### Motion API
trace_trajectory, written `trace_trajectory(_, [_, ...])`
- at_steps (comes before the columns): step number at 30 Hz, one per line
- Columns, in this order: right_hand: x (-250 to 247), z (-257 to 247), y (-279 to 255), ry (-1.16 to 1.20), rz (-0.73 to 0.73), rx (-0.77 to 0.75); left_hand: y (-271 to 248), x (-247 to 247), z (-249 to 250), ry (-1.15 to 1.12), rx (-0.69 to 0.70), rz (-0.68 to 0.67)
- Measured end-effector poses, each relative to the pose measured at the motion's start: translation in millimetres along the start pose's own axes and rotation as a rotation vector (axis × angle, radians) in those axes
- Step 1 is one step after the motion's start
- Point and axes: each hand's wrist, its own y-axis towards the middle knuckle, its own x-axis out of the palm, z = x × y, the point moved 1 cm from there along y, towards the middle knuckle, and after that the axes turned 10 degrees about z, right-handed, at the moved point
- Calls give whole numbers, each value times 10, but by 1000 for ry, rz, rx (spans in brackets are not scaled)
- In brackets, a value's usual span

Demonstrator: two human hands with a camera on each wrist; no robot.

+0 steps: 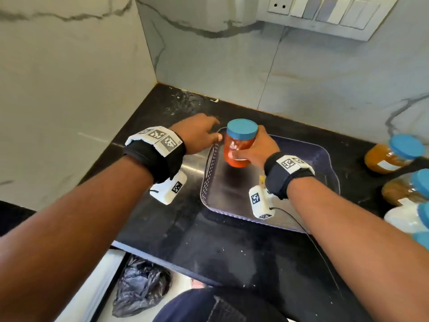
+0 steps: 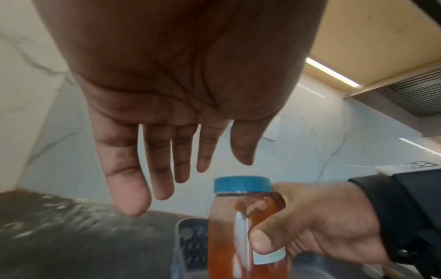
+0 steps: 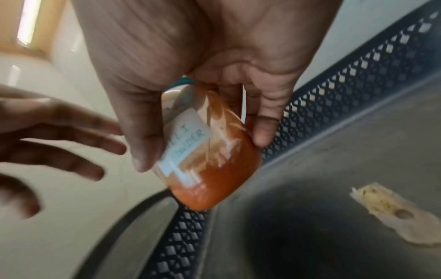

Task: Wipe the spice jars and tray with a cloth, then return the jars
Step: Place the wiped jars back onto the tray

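A jar of red chilli powder point(image 1: 239, 145) with a blue lid is gripped by my right hand point(image 1: 256, 149) just above the far left corner of the dark metal tray point(image 1: 232, 196). The same jar point(image 2: 241, 226) point(image 3: 210, 151) shows in both wrist views, with thumb and fingers curled round its body. My left hand point(image 1: 202, 133) hovers beside the tray's far left rim, fingers straight and spread, holding nothing point(image 2: 167, 151). No cloth is in view.
Several blue-lidded jars point(image 1: 394, 156) stand on the black counter point(image 1: 209, 252) at the right edge. Marble walls close the corner behind and to the left. A black plastic bag point(image 1: 139, 289) lies on the floor below. A torn sticker point(image 3: 393, 211) lies on the tray floor.
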Motion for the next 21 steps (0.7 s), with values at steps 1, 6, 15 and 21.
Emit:
trace_trajectory(1, [84, 21, 60, -25, 8, 13, -40, 24, -107, -11, -20, 0])
trace_trajectory(6, [294, 210, 80, 18, 36, 29, -196, 171, -359, -49, -85, 13])
trace_trajectory(15, [-435, 253, -267, -59, 36, -17, -56, 251, 239, -58, 14, 193])
trace_trajectory(21, [-1853, 636, -1382, -57, 437, -62, -70, 627, 1542, -149, 265, 125])
